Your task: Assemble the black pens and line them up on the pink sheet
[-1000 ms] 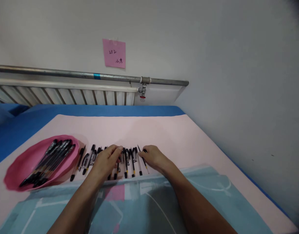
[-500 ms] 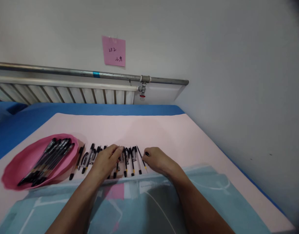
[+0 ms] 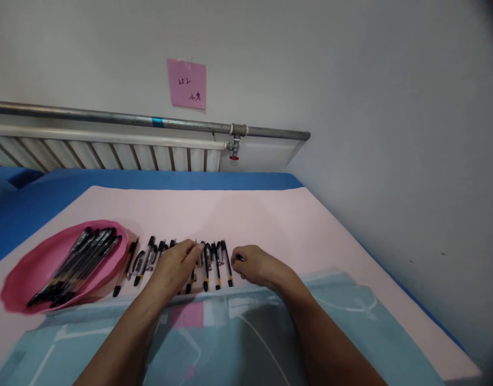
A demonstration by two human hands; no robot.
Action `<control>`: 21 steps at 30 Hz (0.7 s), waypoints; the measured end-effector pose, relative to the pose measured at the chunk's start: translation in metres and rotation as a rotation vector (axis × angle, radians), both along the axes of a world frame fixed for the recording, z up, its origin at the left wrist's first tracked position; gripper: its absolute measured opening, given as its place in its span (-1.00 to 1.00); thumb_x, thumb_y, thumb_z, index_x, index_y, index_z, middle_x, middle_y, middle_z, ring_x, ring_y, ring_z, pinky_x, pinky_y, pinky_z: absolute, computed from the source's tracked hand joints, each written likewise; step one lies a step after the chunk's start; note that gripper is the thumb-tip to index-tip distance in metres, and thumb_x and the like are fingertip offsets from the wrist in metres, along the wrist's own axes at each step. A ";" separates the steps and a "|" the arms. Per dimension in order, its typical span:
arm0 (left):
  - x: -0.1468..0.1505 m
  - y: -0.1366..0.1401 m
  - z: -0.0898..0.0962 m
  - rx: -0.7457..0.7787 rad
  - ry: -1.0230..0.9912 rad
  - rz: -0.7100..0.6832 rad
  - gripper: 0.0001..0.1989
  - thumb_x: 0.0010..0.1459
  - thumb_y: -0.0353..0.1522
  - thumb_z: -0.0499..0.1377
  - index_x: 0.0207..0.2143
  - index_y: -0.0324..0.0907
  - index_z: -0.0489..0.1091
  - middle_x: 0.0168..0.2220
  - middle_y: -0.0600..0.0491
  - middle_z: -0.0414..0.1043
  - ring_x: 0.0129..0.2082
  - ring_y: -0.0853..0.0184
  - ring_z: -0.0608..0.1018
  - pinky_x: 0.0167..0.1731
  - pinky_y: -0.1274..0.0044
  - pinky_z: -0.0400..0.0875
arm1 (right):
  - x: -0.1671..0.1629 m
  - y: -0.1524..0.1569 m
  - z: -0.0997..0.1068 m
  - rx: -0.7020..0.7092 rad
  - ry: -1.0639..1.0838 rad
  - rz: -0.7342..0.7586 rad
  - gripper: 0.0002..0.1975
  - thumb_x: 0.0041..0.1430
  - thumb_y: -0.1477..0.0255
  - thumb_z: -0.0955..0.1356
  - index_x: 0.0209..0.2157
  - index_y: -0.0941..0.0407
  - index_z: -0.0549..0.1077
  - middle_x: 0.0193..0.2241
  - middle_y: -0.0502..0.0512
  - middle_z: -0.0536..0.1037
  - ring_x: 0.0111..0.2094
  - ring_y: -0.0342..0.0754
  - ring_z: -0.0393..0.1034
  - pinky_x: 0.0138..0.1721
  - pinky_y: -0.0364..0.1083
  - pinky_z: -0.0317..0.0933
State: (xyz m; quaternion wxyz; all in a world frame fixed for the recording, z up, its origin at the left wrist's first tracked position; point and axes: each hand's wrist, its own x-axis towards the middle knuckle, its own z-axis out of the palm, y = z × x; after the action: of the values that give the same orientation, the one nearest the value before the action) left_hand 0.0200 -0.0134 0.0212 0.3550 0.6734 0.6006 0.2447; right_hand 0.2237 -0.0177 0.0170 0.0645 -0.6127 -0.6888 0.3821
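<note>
Head view: my right hand [image 3: 252, 264] stands curled beside the row of pens [image 3: 217, 268].
My right fingers are closed round a small black piece [image 3: 240, 257], which I cannot identify; my left hand [image 3: 176, 265] is bent over the middle of the row, hiding several pens, and whether it grips one I cannot tell. The pens are slim, of clear plastic with black ends and yellow bands, lying on the smooth pink sheet [image 3: 250, 214]. At left, a glossy pink bowl [image 3: 16, 287] with wavy rim holds a bundle of black pens [image 3: 77, 262]. A soft blue-green cloth [image 3: 330, 305] is under my forearms. Half a second ago, a thin dark stick leaned apart from the last clear tube; now it lies in line with it.
</note>
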 end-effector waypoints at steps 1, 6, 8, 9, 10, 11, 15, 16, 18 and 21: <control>0.000 0.000 0.000 0.002 0.016 -0.004 -0.67 0.09 -0.15 -0.07 -0.58 -0.15 0.24 -0.66 0.15 0.27 -0.63 0.41 0.33 -0.58 0.60 0.11 | 0.000 -0.001 0.000 -0.012 0.002 -0.001 -0.85 -0.05 0.47 0.19 -0.49 0.16 0.37 -0.59 0.06 0.44 -0.62 -0.19 0.25 -0.64 -0.23 -0.01; 0.000 0.000 0.001 0.006 0.073 -0.022 -0.67 0.10 -0.16 -0.09 -0.58 -0.15 0.21 -0.64 0.14 0.27 -0.62 0.41 0.34 -0.56 0.59 0.13 | 0.004 -0.004 0.000 -0.055 -0.057 0.029 -0.86 -0.09 0.49 0.23 -0.47 0.16 0.40 -0.56 0.06 0.46 -0.59 -0.18 0.27 -0.61 -0.23 0.00; 0.000 0.000 0.001 0.009 0.086 -0.026 -0.67 0.10 -0.16 -0.10 -0.58 -0.15 0.21 -0.64 0.13 0.28 -0.60 0.39 0.35 -0.55 0.59 0.13 | 0.006 -0.005 0.001 -0.081 -0.048 0.047 -0.86 -0.10 0.49 0.25 -0.45 0.16 0.41 -0.55 0.05 0.47 -0.58 -0.18 0.28 -0.60 -0.23 0.01; 0.000 0.000 0.001 0.009 0.095 -0.029 -0.67 0.11 -0.16 -0.10 -0.58 -0.15 0.20 -0.64 0.13 0.28 -0.59 0.39 0.35 -0.55 0.59 0.13 | 0.006 -0.005 0.002 -0.090 -0.033 0.053 -0.86 -0.08 0.47 0.25 -0.44 0.16 0.42 -0.55 0.05 0.47 -0.57 -0.17 0.29 -0.60 -0.23 0.02; 0.000 0.000 0.001 0.009 0.104 -0.032 -0.67 0.11 -0.16 -0.11 -0.58 -0.15 0.20 -0.63 0.13 0.29 -0.58 0.38 0.36 -0.54 0.59 0.13 | 0.007 -0.005 0.003 -0.095 -0.019 0.053 -0.85 -0.05 0.44 0.24 -0.43 0.16 0.42 -0.56 0.06 0.47 -0.57 -0.17 0.29 -0.59 -0.22 0.02; 0.000 0.001 0.001 0.007 0.112 -0.035 -0.67 0.11 -0.16 -0.11 -0.58 -0.15 0.20 -0.63 0.12 0.29 -0.58 0.38 0.36 -0.54 0.59 0.13 | 0.007 -0.004 0.004 -0.090 -0.009 0.048 -0.83 -0.03 0.42 0.23 -0.43 0.16 0.42 -0.56 0.06 0.47 -0.58 -0.17 0.29 -0.59 -0.22 0.03; -0.001 0.002 -0.001 0.011 0.128 -0.044 -0.68 0.11 -0.16 -0.11 -0.56 -0.15 0.21 -0.60 0.12 0.31 -0.55 0.37 0.37 -0.53 0.59 0.13 | 0.006 0.002 0.003 0.076 0.003 0.001 -0.82 0.00 0.44 0.22 -0.44 0.18 0.43 -0.49 0.10 0.49 -0.51 -0.16 0.30 -0.51 -0.21 0.07; -0.001 0.002 -0.001 0.017 0.131 -0.049 -0.68 0.11 -0.16 -0.11 -0.56 -0.15 0.22 -0.60 0.11 0.32 -0.55 0.37 0.37 -0.52 0.59 0.13 | 0.004 0.003 0.001 0.141 0.007 -0.022 -0.82 0.00 0.45 0.23 -0.42 0.18 0.44 -0.44 0.11 0.50 -0.47 -0.15 0.31 -0.48 -0.20 0.09; -0.001 0.002 -0.002 0.029 0.145 -0.061 -0.68 0.11 -0.17 -0.11 -0.55 -0.15 0.23 -0.59 0.11 0.32 -0.54 0.36 0.38 -0.51 0.59 0.13 | 0.001 0.004 -0.004 0.207 0.037 -0.099 -0.79 0.00 0.46 0.25 -0.31 0.17 0.44 -0.38 0.12 0.50 -0.46 -0.15 0.31 -0.45 -0.19 0.10; -0.001 0.002 0.000 0.027 0.174 -0.066 -0.68 0.12 -0.18 -0.11 -0.54 -0.15 0.24 -0.60 0.11 0.33 -0.54 0.36 0.39 -0.50 0.58 0.13 | -0.004 0.002 -0.009 0.141 0.106 -0.233 -0.67 0.04 0.44 0.24 -0.11 0.15 0.36 -0.40 0.12 0.49 -0.67 -0.23 0.22 -0.59 -0.18 0.07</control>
State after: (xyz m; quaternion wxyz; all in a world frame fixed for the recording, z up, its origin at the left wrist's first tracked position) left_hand 0.0191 -0.0114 0.0209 0.3002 0.7161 0.6034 0.1816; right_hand 0.2200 -0.0156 0.0080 0.1876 -0.6615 -0.6337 0.3544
